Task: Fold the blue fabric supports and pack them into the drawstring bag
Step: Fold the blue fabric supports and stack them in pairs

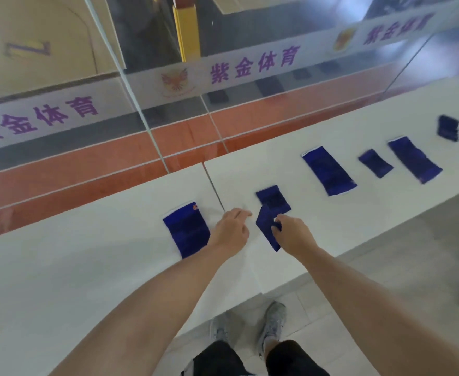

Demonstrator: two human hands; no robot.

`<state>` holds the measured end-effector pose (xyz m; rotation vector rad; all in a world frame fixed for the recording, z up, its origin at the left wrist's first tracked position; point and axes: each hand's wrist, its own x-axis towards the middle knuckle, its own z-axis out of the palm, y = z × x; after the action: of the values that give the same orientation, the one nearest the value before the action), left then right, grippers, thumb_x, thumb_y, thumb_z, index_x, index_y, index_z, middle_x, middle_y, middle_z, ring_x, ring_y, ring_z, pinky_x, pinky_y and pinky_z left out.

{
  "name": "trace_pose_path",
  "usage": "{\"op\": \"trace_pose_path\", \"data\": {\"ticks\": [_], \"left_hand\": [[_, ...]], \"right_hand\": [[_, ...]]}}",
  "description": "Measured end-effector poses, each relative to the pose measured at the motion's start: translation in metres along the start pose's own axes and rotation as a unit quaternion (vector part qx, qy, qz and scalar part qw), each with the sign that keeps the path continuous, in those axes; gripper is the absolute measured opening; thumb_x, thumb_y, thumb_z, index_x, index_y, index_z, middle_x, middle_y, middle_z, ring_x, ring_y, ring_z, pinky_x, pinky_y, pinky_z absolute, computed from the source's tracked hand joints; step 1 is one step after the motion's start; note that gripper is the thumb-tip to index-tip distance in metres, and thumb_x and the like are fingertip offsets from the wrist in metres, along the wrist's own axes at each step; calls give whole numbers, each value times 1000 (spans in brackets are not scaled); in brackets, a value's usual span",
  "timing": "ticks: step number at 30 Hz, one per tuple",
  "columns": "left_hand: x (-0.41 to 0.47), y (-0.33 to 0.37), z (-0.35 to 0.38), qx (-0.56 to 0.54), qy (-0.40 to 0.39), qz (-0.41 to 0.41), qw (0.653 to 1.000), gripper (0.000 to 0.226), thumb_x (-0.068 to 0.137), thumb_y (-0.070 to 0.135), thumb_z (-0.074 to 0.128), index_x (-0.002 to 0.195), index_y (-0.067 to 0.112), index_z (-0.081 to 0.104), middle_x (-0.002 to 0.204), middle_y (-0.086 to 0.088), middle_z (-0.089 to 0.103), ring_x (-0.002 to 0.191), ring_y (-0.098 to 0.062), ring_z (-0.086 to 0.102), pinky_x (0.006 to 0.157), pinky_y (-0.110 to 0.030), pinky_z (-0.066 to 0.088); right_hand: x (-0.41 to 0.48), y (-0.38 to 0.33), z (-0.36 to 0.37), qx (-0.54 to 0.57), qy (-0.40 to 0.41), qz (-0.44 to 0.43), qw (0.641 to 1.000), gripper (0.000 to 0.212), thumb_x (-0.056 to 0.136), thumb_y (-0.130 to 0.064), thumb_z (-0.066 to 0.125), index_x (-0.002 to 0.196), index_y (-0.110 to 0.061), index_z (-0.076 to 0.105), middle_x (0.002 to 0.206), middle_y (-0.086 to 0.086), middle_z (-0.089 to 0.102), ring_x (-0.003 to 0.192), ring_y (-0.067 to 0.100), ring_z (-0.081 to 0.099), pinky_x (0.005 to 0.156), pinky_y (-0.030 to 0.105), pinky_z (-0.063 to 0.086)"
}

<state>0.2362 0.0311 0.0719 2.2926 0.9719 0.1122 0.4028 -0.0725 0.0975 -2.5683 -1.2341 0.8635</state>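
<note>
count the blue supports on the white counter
7. Leftmost support beside the left hand; gripped support in the right hand; square support just beyond; rightward: long support, small support, second long support, far support. Gripped and square may be one piece.

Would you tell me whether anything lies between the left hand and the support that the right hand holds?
Nothing visible does. Only a bare strip of counter separates the left hand from the support pinched by the right hand. A second support lies just beyond it, not between.
</note>
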Motion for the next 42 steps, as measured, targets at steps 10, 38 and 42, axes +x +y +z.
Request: {"op": "trace_pose_path", "data": {"ticks": [10, 38, 42], "left_hand": [[103, 133, 43, -71, -125, -41, 989, 74, 93, 22, 60, 156, 22, 22, 145, 1, 49, 125, -20, 54, 104, -33, 44], [390, 414, 164, -105, -131, -106, 980, 6, 96, 17, 55, 98, 17, 61, 91, 2, 63, 84, -17, 59, 67, -24, 46], [451, 454, 180, -144, -195, -96, 965, 23, 85, 9, 56, 105, 17, 64, 93, -2, 69, 85, -22, 66, 72, -35, 53]], "right_hand": [[-6, 115, -118, 58, 26, -46, 997, 17, 95, -25, 56, 79, -18, 54, 76, -1, 62, 70, 22, 57, 59, 29, 41], [185, 424, -333, 177, -17, 124, 976, 17, 90, -22, 58, 86, -9, 67, 86, 4, 70, 82, 26, 68, 75, 37, 55], [218, 459, -375, 164, -16, 156, 974, 20, 88, -20, 55, 86, -5, 68, 85, 9, 71, 79, 28, 67, 73, 38, 55]]}}
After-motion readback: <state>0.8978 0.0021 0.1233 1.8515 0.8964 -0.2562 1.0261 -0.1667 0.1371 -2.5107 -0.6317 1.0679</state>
